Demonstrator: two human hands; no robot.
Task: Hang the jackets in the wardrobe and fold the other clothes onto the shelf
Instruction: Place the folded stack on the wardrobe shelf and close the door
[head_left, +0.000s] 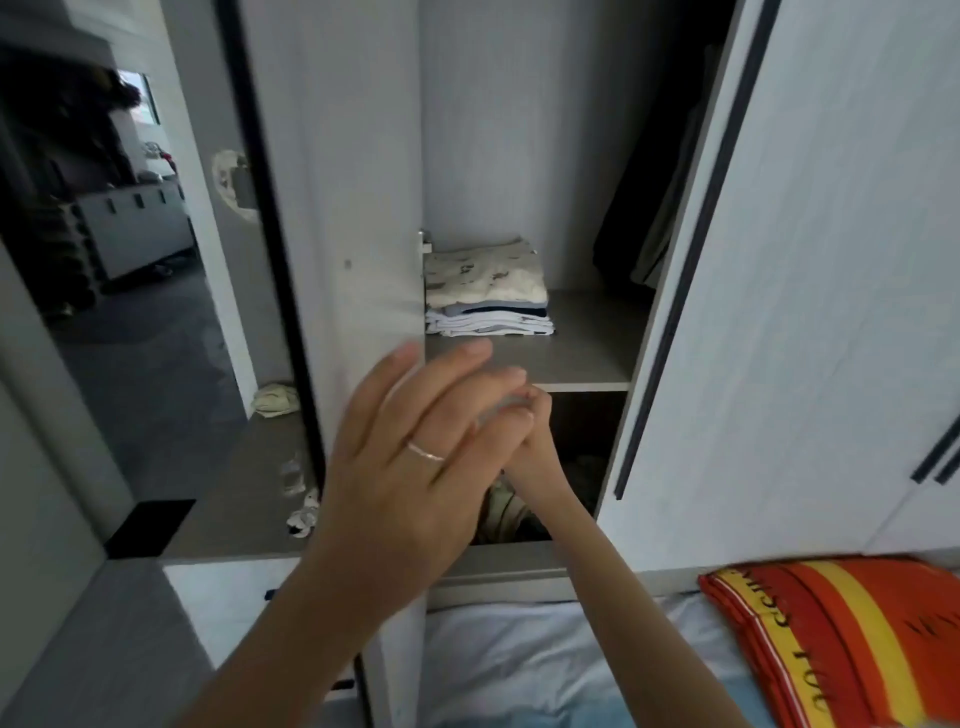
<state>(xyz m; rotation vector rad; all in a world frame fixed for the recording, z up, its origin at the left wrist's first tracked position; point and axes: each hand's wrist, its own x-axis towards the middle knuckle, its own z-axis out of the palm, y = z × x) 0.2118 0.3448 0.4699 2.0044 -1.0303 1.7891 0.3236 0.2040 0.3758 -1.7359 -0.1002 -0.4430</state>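
- Done, as far as shows: a stack of folded clothes (488, 291) sits on the wardrobe shelf (587, 358), pushed to its left rear corner. A pale patterned piece lies on top, with white and dark layers under it. The stack looks neat and square.
- Also likely done: dark hanging garments (639, 208) show in the right part of the wardrobe, partly hidden by the open door (805, 312). Whether these are the jackets I cannot tell.
- Left hand (415, 467): raised in front of the shelf edge, fingers straight and spread a little, a ring on one finger, holding nothing.
- Right hand (535, 447): mostly covered by the left, its fingertips touching the left's fingers. How far it is open I cannot tell; no cloth shows in it.
- Probably still to do: a folded orange and yellow striped cloth (841, 639) lies on the bed (519, 660) below the wardrobe, not yet on the shelf.
- Possibly to do: an olive garment (506, 512) lies crumpled in the dark compartment under the shelf, and a pale cloth (275, 400) lies on the floor to the left.
- Judgement: the task seems well along, with the folding largely done. The bare right half of the shelf would take what remains.
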